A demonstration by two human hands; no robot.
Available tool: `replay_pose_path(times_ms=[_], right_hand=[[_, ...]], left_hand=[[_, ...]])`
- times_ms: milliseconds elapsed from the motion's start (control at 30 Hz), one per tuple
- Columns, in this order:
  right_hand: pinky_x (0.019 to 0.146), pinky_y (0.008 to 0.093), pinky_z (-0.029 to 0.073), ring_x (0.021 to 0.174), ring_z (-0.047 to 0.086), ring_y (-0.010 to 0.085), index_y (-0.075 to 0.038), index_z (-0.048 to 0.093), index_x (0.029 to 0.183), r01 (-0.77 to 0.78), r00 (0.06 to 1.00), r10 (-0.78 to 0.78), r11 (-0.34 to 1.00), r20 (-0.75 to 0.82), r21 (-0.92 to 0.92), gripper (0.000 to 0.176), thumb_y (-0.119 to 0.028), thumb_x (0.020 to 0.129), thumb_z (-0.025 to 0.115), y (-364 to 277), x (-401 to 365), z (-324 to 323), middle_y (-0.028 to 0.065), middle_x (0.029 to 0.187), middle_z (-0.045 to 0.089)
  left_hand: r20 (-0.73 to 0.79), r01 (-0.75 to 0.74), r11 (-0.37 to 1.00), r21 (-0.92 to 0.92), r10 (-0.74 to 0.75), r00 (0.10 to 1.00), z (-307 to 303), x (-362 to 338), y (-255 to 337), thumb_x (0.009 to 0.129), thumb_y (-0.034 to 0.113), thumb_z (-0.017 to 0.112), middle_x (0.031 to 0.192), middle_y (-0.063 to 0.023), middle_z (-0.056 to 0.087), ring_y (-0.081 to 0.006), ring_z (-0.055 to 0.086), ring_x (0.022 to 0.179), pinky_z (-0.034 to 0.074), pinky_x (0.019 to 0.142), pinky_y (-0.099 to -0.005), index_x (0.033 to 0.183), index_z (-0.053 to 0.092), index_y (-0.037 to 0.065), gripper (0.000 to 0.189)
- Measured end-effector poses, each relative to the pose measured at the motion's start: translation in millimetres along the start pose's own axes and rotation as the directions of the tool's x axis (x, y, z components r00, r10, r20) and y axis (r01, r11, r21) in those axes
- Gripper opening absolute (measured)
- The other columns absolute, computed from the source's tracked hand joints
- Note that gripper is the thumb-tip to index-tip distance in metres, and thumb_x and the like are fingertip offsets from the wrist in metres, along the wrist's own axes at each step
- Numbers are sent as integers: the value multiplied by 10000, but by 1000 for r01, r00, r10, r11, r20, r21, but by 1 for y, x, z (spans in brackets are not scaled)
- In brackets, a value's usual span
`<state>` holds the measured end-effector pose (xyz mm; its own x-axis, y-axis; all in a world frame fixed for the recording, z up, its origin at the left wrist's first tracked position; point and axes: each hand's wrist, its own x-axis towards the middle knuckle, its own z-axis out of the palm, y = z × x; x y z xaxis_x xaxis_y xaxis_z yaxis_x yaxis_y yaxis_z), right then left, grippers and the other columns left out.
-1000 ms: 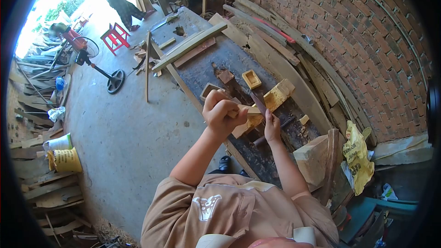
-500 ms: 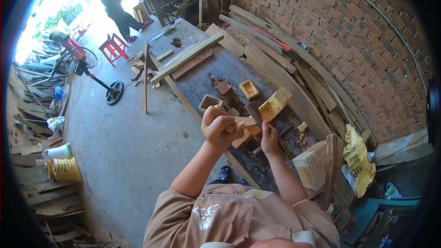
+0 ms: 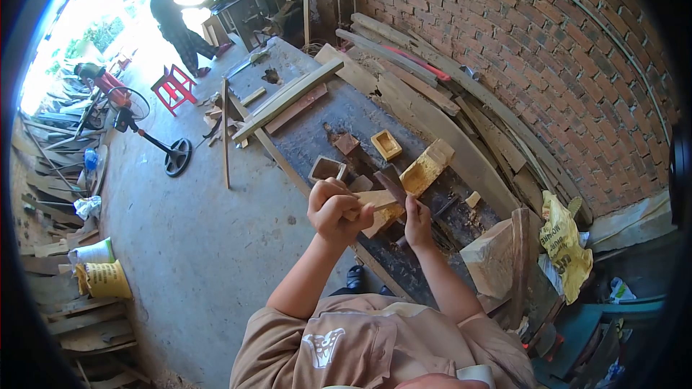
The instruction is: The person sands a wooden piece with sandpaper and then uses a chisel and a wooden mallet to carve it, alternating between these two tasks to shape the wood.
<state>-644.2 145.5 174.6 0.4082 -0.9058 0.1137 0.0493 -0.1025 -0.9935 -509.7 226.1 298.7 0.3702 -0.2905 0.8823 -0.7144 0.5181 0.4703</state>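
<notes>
My left hand (image 3: 336, 210) is closed round a light wooden piece (image 3: 376, 199) that points to the right, over the dark workbench (image 3: 288, 126). My right hand (image 3: 418, 223) grips a dark brown flat piece (image 3: 391, 183), whose lower part is hidden by the fingers. The brown piece is tilted and its edge is by the end of the light wood; whether they touch is unclear. Behind the hands lie a carved yellow block (image 3: 427, 167), a small yellow box (image 3: 386, 145), a square hollow box (image 3: 327, 168) and a reddish-brown block (image 3: 347, 144).
Long wooden bars (image 3: 292, 99) cross the bench's far part. A large wood block (image 3: 497, 259) stands at the right, near a yellow sack (image 3: 566, 245). Planks lean along the brick wall (image 3: 504, 50). Far left are a person (image 3: 173, 21), a red stool (image 3: 173, 88) and a fan (image 3: 130, 104).
The view has shifted slightly. The brown piece in my right hand shows more of its face and is tilted more to the left. Both hands keep their hold.
</notes>
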Motion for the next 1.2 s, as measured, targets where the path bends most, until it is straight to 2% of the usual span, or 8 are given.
replay_pose_path(times_ms=[100,167,367,500,700,833,933,1200], right_hand=[[608,297,410,627,492,132,69,571,796,-137,990,126,951,-58,-277,476,-366,876,394,43,22,-20,122,639,563],[567,304,399,580,465,133,65,557,740,-82,997,71,912,-42,-402,463,-351,874,406,55,31,-19,112,583,523],[471,260,262,535,313,67,-51,357,560,4,988,-4,1000,155,1,436,-340,885,397,-81,-12,11,-35,541,327],[515,266,336,557,383,87,32,551,716,-41,999,41,998,8,-55,462,-373,874,396,19,-2,-5,6,552,430],[546,306,401,564,475,122,53,565,779,-106,994,87,874,-61,-473,450,-359,869,406,64,29,-22,105,569,541],[525,255,333,590,383,78,30,532,728,25,993,-21,999,113,-35,419,-332,886,394,-36,-3,6,2,579,440],[542,260,343,601,394,82,21,534,735,-7,995,5,1000,102,23,424,-350,884,393,-6,-6,0,1,598,454],[530,274,359,580,400,94,46,520,698,-89,996,65,885,-67,-456,449,-358,868,421,87,33,-34,56,554,440]], left_hand=[[6,-27,999,40,26,1000,-6,-3,0,622,130,722,643,-46,427,-142,427,510,358,464,-248,625,520,37,222],[8,1,1000,23,-1,1000,-5,-4,1,617,124,724,650,-48,437,-143,430,512,360,463,-250,630,519,36,224],[3,-18,1000,21,17,1000,-2,-1,-1,627,119,716,641,-48,426,-141,439,510,363,461,-247,620,512,40,219],[-2,4,1000,16,-3,1000,-6,-4,0,636,118,708,640,-46,419,-140,447,512,367,462,-243,617,510,44,213],[6,13,999,50,-13,1000,-10,-6,1,689,211,690,660,-34,403,-126,458,506,387,490,-254,620,473,49,279],[12,-9,998,63,8,1000,-7,-4,-2,687,211,693,665,-32,397,-122,462,526,387,490,-253,627,474,50,279],[23,-2,999,48,1,1000,-6,-3,1,689,215,693,666,-31,390,-119,459,527,386,488,-250,634,476,50,278],[25,11,999,35,-12,1000,-9,-5,-1,695,224,691,676,-33,384,-117,451,514,388,486,-246,638,479,46,282]])
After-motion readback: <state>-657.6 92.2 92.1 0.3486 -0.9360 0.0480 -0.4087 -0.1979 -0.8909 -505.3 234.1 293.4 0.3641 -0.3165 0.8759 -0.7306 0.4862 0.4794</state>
